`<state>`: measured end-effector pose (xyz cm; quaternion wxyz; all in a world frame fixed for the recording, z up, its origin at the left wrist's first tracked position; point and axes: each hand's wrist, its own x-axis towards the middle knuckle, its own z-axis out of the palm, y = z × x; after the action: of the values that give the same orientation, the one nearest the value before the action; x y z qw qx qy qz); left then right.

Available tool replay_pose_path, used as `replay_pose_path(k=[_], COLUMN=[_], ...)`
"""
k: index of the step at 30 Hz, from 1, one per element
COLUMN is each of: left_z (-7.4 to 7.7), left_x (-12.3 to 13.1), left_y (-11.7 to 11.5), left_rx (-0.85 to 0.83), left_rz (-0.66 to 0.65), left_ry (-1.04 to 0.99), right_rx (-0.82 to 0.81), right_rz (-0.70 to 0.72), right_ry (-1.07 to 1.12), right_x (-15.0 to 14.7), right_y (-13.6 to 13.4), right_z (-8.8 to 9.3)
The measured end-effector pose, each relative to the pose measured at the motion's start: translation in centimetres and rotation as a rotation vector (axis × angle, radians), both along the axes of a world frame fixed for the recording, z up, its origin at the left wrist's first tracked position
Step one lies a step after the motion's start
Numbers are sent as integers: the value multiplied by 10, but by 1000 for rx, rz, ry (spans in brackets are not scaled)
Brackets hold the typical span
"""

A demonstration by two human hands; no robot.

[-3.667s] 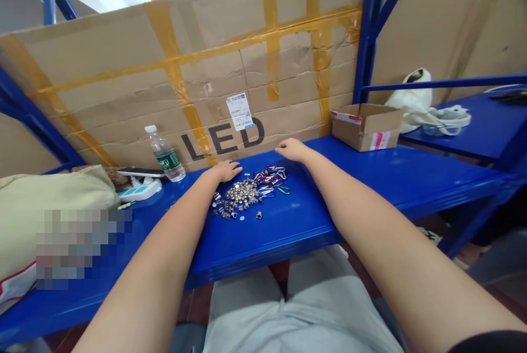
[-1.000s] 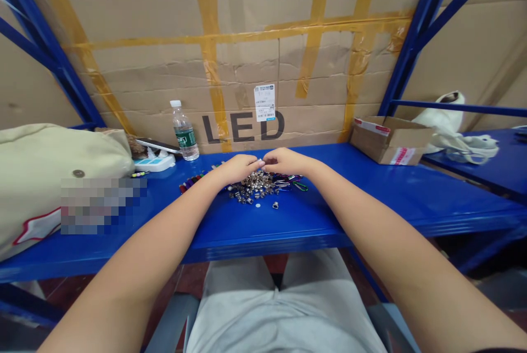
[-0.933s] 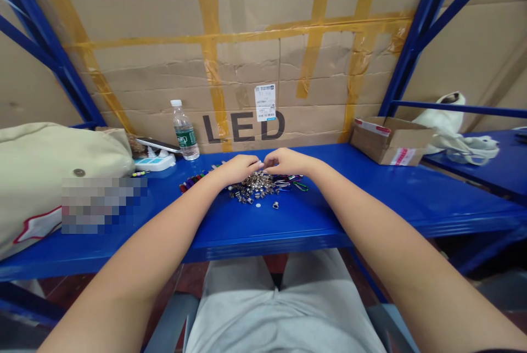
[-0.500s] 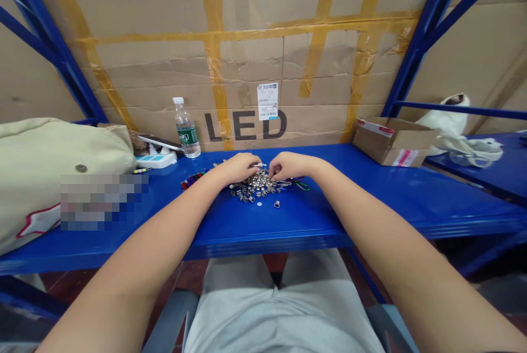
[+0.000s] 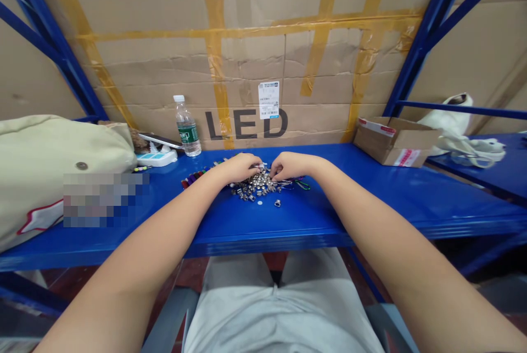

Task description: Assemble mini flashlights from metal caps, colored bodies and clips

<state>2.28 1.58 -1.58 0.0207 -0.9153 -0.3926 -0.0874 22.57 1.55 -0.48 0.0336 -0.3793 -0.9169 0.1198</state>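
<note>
A heap of small silvery metal pieces (image 5: 259,181) lies on the blue table. My left hand (image 5: 241,168) reaches over its left side with thumb and fingers pinched together. Something small and shiny shows at those fingertips, too small to name. On the other side my right hand (image 5: 289,165) is closed, fingers curled down against the heap's right edge; what they hold, if anything, is hidden. A single metal piece (image 5: 277,203) and a flat pale disc (image 5: 259,203) lie in front. Coloured carabiners (image 5: 302,184) lie right of the heap, and a row of coloured pieces (image 5: 190,180) lies left, partly behind my left wrist.
A water bottle (image 5: 188,130) and a white power strip (image 5: 158,157) stand at the back left, near a cream bag (image 5: 53,150). An open cardboard box (image 5: 391,144) sits at the back right. A taped cardboard sheet (image 5: 164,76) walls off the rear between blue posts.
The view has shifted very slightly. Both hands stay over the heap in nearly the same pinched pose, and the shiny bit at my left fingertips looks slightly turned.
</note>
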Motion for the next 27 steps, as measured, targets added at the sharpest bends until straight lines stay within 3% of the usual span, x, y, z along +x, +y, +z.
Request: replay_pose_path(k=[27], left_z=[-2], left_x=[-1], left_y=[4], left_rx=[-35], left_rz=[-58], left_ry=[-29], right_rx=[33], right_rz=[-39], right_ry=[-35], right_x=[-3], right_y=[-3], right_z=[-1])
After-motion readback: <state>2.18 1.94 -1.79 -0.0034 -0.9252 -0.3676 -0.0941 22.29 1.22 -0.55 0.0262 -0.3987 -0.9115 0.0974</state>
